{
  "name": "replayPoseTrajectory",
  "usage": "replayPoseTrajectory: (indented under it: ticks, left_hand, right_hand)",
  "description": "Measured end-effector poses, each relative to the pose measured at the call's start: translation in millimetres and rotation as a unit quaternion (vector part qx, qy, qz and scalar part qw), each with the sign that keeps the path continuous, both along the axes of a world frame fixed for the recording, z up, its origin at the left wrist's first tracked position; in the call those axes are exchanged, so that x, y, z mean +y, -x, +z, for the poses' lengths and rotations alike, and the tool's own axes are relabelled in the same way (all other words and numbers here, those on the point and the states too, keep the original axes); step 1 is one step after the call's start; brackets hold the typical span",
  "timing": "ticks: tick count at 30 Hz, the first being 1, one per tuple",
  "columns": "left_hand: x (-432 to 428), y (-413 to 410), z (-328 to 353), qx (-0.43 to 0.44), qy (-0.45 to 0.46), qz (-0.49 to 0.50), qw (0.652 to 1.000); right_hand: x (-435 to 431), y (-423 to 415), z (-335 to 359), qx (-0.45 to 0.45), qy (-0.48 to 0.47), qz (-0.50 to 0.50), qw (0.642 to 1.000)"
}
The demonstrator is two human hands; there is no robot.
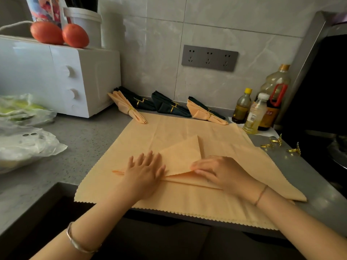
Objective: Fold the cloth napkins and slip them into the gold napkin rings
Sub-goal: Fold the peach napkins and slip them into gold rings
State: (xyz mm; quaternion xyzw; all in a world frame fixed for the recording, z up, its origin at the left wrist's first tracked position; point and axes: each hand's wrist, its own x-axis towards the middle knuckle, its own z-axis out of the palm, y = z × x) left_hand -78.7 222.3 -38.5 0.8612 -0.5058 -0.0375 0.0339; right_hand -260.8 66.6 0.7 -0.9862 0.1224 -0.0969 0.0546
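Grey stone countertop [90,139], spanning the frame from left to right. One peach cloth napkin [178,128] with a scalloped edge, spread flat at centre and overhanging the counter's front edge; one corner is folded inward as a triangular flap [184,154] pointing toward the wall. White microwave [56,76], upper left, against the tiled wall. Clear plastic bags [28,145], left edge, contents indistinct. Grey three-socket panel [209,58], on the wall at upper centre. Left hand [144,171], lower centre: palm down, fingers straight and spread, pressing the napkin just left of the flap, grasping nothing. Right hand [221,171], just right of it: fingers laid across the lifted fold, tips at the flap's edge; the thumb is hidden, so whether it pinches the cloth cannot be told. Finished napkins [169,106], peach and dark, each folded and banded with a gold ring, in a row along the wall behind the spread napkin. Three bottles [272,98] of oil or sauce, right of the row. Two tomatoes [60,33], on top of the microwave. Loose gold napkin rings [276,142], on the counter at right, near the napkin's edge.
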Motion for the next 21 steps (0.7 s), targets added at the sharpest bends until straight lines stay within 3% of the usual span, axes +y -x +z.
replayPoseTrajectory:
  ticks: [9, 15, 21]
  left_hand:
    - [2, 7, 4, 0.009, -0.019, -0.012, 1.000]
    - [-12, -3, 20, 0.073, -0.053, -0.016, 0.996]
    - [-42, -15, 13, 0.069, 0.017, -0.024, 0.997]
  right_hand:
    - [7, 15, -20, -0.003, 0.006, -0.003, 1.000]
    - [12, 19, -29, -0.025, -0.008, 0.012, 1.000]
    - [15, 20, -33, -0.060, 0.013, 0.011, 0.998]
